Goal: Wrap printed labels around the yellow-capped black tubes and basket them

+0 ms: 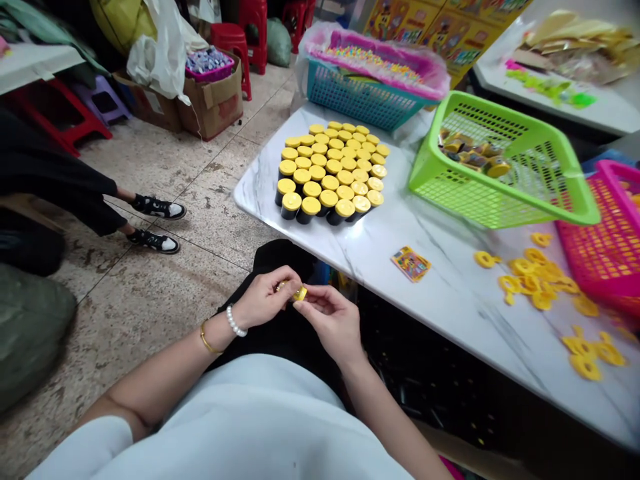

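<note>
Marble table (440, 280), bare strip along near edge. Blue basket (363, 100) with pink liner, colored beads; green basket (505, 167) holding yellow-capped pots; pink basket (600, 233) at right. Capped pots (325, 173) massed midtable. Left hand (267, 298), right hand (333, 323) together off table, clamped on small yellow piece (300, 293).

Capped tubs (327, 173) stand on a table (400, 247), left of a basket (470, 193).
</note>
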Demonstrator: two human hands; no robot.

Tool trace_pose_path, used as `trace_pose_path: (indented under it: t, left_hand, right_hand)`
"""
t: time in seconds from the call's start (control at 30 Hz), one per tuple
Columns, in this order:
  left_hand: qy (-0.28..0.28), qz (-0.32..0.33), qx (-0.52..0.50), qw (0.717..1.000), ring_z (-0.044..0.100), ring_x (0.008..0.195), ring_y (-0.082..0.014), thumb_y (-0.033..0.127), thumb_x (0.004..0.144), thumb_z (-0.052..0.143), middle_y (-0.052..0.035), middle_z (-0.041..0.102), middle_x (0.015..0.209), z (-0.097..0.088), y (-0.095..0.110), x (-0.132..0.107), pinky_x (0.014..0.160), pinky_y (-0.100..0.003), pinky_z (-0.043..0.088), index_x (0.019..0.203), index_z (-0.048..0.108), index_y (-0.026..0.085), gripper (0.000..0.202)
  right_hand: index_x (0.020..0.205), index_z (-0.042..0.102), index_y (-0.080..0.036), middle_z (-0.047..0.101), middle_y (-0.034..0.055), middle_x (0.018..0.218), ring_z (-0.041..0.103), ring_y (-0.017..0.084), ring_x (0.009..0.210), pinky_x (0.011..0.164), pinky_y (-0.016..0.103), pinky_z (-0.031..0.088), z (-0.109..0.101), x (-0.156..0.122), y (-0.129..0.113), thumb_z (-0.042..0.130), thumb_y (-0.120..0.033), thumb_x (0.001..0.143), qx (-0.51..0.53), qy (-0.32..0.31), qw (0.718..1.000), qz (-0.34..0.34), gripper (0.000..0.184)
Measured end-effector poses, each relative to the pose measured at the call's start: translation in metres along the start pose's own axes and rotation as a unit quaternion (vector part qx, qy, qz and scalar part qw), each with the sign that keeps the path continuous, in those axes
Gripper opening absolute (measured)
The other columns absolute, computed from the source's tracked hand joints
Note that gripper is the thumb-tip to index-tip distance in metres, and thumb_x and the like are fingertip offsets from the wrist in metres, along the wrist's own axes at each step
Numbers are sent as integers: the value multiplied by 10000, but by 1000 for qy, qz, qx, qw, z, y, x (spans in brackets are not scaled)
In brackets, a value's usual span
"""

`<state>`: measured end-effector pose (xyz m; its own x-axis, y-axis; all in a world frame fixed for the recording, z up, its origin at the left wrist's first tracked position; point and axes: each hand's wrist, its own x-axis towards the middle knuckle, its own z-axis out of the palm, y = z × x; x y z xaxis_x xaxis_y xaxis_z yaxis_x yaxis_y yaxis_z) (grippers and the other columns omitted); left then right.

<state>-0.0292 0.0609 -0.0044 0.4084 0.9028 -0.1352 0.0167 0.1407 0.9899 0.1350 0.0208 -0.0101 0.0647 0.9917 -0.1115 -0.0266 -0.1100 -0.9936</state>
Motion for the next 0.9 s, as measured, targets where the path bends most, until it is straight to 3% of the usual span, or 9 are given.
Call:
trace_pose_path:
  t: [0.1, 0.17, 0.23, 0.37, 0.47, 0.6, 0.7, 0.8, 0.9]
  left_hand:
    - [-29, -70, -100, 992, 453, 424, -63, 650, 859, 551, 46, 532, 599, -2, -1, 2, 400, -180, 338, 871, 555, 171, 479]
    - [-26, -124, -146, 981, 390, 351, -56, 721, 790, 579, 52, 521, 528, 1, -1, 1, 333, -174, 271, 817, 526, 176, 549]
    - [-6, -161, -169, 972, 346, 314, -48, 758, 748, 593, 49, 514, 486, 6, 0, -1, 297, -169, 221, 764, 515, 175, 589]
    - [3, -188, -258, 948, 326, 311, -31, 731, 772, 596, 26, 560, 515, 14, 3, -8, 300, -155, 188, 838, 592, 143, 592]
    - [-8, -195, -334, 922, 317, 328, -9, 666, 701, 726, 36, 564, 544, 14, 3, -12, 324, -142, 191, 840, 606, 135, 561]
    - [-8, -208, -332, 920, 265, 305, 1, 617, 675, 783, 80, 468, 462, 18, 1, -11, 320, -143, 151, 716, 543, 152, 525]
    - [12, -219, -354, 909, 223, 286, -2, 642, 675, 770, 100, 421, 412, 23, 2, -7, 306, -148, 128, 712, 529, 165, 536]
    - [1, -233, -413, 880, 207, 292, 4, 635, 680, 770, 93, 439, 417, 28, 1, -7, 308, -138, 136, 723, 554, 156, 527]
    - [-15, -245, -435, 866, 178, 299, 16, 565, 561, 880, 109, 428, 413, 30, -10, -7, 307, -124, 132, 727, 554, 162, 544]
  right_hand:
    - [990, 735, -218, 740, 32, 884, 714, 167, 763, 738, 312, 626, -6, 2, -8, 857, -305, 695, 17, -50, 998, 24, 331]
    - [1067, 749, -257, 720, 35, 979, 700, 158, 810, 749, 304, 619, -12, 4, -14, 851, -307, 706, 20, -92, 996, 4, 378]
    - [1032, 781, -285, 701, 36, 1007, 688, 159, 855, 759, 298, 612, -14, 5, -17, 829, -295, 737, 13, -113, 993, -24, 300]
    - [829, 807, -295, 700, 21, 884, 683, 161, 815, 675, 283, 611, -8, 2, -13, 804, -245, 763, 18, -74, 994, -75, 82]
    - [835, 802, -292, 698, 24, 889, 686, 167, 811, 670, 296, 621, -4, -3, -12, 786, -219, 780, 10, -33, 994, -106, 93]
    - [1046, 780, -320, 693, 48, 1038, 699, 176, 889, 708, 288, 625, -4, -5, -16, 764, -183, 804, -56, -71, 987, -134, 278]
    - [972, 794, -312, 703, 44, 966, 708, 169, 842, 704, 283, 622, -5, -6, -19, 767, -167, 805, -79, -53, 982, -162, 223]
    - [891, 799, -295, 702, 41, 907, 713, 177, 824, 739, 305, 620, -4, -7, -18, 778, -171, 794, -72, -16, 981, -178, 159]
    - [892, 796, -306, 690, 36, 906, 707, 172, 799, 690, 284, 608, -4, -6, -11, 767, -170, 795, -55, 1, 980, -189, 169]
